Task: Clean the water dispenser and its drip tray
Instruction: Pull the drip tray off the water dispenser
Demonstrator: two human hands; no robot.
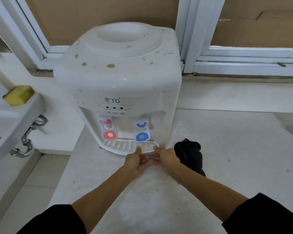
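A white tabletop water dispenser (118, 78) stands on the pale floor, its top spotted with brown stains. It has a red tap (108, 129) and a blue tap (142, 130). Below them sits the white slotted drip tray (122, 146). My left hand (136, 163) holds the tray's front right edge, thumb on top and fingers underneath. My right hand (166, 159) grips the tray's right end beside it, thumb on the rim.
A black cloth (189, 154) lies on the floor right of the tray, behind my right hand. A white sink (10, 122) with a yellow sponge (18, 95) and chrome pipes (25, 141) juts in at left. White window frames (243, 56) stand behind.
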